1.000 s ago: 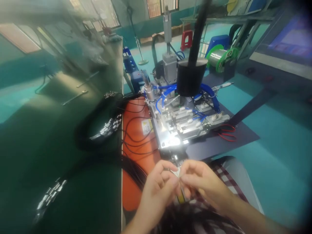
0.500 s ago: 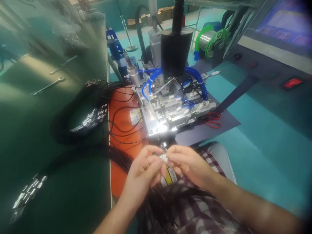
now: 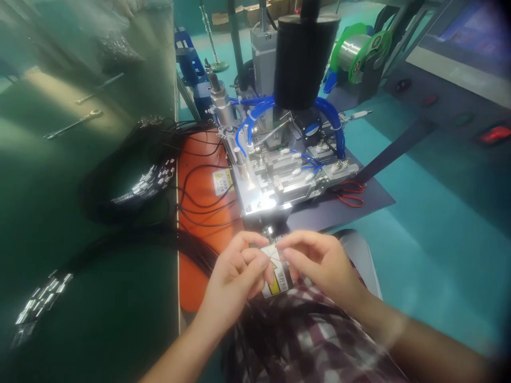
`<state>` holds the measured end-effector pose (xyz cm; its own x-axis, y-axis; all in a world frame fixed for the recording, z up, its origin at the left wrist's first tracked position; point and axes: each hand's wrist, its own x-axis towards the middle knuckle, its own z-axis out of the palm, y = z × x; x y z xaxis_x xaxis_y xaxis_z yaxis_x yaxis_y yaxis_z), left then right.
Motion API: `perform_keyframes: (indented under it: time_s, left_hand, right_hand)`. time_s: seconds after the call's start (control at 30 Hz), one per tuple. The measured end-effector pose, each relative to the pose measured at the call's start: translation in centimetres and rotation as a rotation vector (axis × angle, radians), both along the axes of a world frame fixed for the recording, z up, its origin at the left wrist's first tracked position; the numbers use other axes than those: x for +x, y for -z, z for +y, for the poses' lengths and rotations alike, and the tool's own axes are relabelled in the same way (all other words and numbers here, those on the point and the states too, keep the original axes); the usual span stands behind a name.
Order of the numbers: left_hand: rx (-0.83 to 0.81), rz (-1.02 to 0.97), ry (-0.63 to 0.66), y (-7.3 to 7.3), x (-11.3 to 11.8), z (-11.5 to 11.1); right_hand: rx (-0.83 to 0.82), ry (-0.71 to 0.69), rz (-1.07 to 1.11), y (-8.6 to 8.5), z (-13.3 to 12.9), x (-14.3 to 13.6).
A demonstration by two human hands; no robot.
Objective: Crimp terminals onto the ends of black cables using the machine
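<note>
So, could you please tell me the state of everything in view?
Left hand, fingers curled, pinching
Right hand, fingers bent, grip unclear
Thin wires, held up between the hands
Red switch, lit
Screen, lit, blurred
Spool, wound
Black cables, bundled

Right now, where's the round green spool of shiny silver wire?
In the head view, the spool is at upper right, between the hanging black cylinder and the grey control panel.

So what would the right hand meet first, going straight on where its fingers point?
The right hand would probably meet the left hand first, across a small gap; depth is unclear.
</note>
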<state>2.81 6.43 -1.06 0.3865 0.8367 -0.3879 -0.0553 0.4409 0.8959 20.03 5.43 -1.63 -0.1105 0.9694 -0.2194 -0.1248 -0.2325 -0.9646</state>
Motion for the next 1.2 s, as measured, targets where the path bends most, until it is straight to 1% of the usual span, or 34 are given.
perform_keyframes:
  time_s: [0.07,0.17,0.3,0.37,0.4,0.43,0.47,0.5,0.63,0.7,0.77,0.97,1.2]
  left_hand:
    - [0.003,-0.009,-0.006,0.1,0.0,-0.1]
    - [0.008,-0.018,-0.018,0.1,0.0,-0.1]
    - [0.014,-0.02,-0.033,0.2,0.0,-0.1]
    - [0.019,-0.015,-0.042,0.2,0.0,0.0]
    - [0.02,-0.013,-0.045,0.2,0.0,0.0]
    - [0.022,-0.013,-0.042,0.2,0.1,0.0]
    - [0.023,-0.012,-0.039,0.1,0.1,0.0]
    - [0.022,-0.01,-0.034,0.1,0.1,0.0]
    - [0.022,-0.002,-0.031,0.2,0.2,-0.1]
    - [0.021,0.006,-0.032,0.2,0.2,-0.1]
    - [0.017,0.015,-0.028,0.2,0.2,-0.1]
    - [0.008,0.022,-0.003,0.2,0.1,-0.2]
    - [0.014,-0.013,0.039,0.2,0.1,-0.1]
  right_hand:
    - [0.152,0.022,-0.159,0.0,-0.6,0.1]
    - [0.453,0.038,-0.4,0.3,-1.2,0.4]
    - [0.827,0.013,-0.588,1.2,-1.6,0.8]
    - [0.937,0.004,-0.666,1.6,-1.7,1.0]
    - [0.947,-0.003,-0.682,1.7,-1.8,1.1]
    - [0.921,-0.005,-0.669,1.8,-1.8,1.1]
    - [0.855,0.0,-0.628,1.8,-1.8,1.1]
    - [0.755,0.017,-0.563,1.7,-1.8,1.0]
    - [0.241,0.082,-0.233,1.0,-1.1,0.6]
    - [0.078,0.06,-0.099,0.6,-0.5,0.4]
    - [-0.006,0.032,-0.005,0.3,0.0,0.2]
    - [-0.12,-0.036,0.204,0.6,0.7,0.1]
    - [-0.398,-0.195,0.476,1.4,1.2,0.4]
